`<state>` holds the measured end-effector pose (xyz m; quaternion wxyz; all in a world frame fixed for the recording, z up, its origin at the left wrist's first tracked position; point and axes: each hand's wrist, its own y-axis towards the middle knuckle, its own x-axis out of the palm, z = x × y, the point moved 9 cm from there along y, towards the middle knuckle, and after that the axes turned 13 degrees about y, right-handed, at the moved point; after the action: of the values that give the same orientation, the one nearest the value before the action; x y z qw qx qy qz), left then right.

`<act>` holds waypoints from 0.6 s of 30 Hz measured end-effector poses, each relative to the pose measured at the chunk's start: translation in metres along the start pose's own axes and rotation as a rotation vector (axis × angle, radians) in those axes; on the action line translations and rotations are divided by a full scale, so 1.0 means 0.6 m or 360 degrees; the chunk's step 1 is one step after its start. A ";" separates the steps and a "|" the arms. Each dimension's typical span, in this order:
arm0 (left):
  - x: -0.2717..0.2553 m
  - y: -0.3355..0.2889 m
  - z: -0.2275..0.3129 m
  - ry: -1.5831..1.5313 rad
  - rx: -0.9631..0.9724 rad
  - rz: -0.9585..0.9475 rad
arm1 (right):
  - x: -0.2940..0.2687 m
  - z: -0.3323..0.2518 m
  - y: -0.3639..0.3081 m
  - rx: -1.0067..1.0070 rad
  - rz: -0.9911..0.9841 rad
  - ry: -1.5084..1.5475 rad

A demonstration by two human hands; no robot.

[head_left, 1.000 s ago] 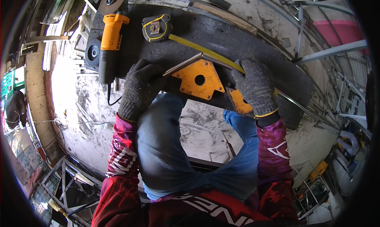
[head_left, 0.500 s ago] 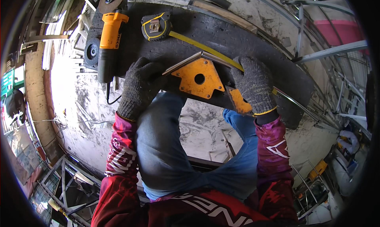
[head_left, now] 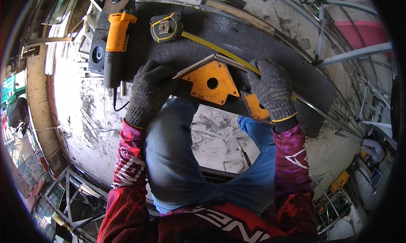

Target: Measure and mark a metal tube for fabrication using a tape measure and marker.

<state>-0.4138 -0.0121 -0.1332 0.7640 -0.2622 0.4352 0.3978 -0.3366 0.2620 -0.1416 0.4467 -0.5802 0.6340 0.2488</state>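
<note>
Past the far edge of my dark counter (head_left: 203, 20), to the right, is a pink shape (head_left: 353, 34), perhaps a tub, contents hidden; the grinder (head_left: 118, 33) lies by the left edge. Angled metal bars (head_left: 194, 67) meet my left grip (head_left: 148, 92) and right grip (head_left: 272, 90), clenched or not I cannot tell. A nudge could shift them off the yellow magnet (head_left: 201, 84) near the near edge, or skew the tape blade (head_left: 220, 52).

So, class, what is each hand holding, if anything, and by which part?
The right hand seems to hold the tape measure's blade partway along; for the left hand, it cannot be told.
</note>
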 end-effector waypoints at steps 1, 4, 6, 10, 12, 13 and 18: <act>0.002 0.000 0.000 0.0000 0.0001 -0.0001 | 0.000 0.001 0.000 0.0001 0.0000 0.0000; 0.001 0.000 -0.003 -0.0047 -0.0032 0.0049 | -0.001 0.002 0.000 -0.0010 0.0002 -0.0006; 0.003 0.000 -0.005 -0.0043 -0.0046 0.0045 | -0.001 -0.001 0.002 -0.0021 -0.0007 -0.0026; 0.001 0.000 -0.004 -0.0051 -0.0044 0.0044 | -0.007 -0.003 -0.001 -0.0048 0.0046 -0.0029; 0.001 -0.001 -0.004 -0.0051 -0.0049 0.0040 | 0.004 0.005 0.002 0.0139 -0.0136 0.0019; 0.001 -0.001 -0.004 -0.0051 -0.0049 0.0040 | 0.003 0.006 0.002 0.0140 -0.0135 0.0019; 0.000 0.000 -0.002 -0.0066 -0.0049 0.0037 | 0.003 0.008 0.002 0.0129 -0.0156 -0.0003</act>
<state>-0.4145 -0.0127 -0.1339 0.7640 -0.2604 0.4161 0.4187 -0.3361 0.2655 -0.1458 0.4821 -0.5917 0.6140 0.2011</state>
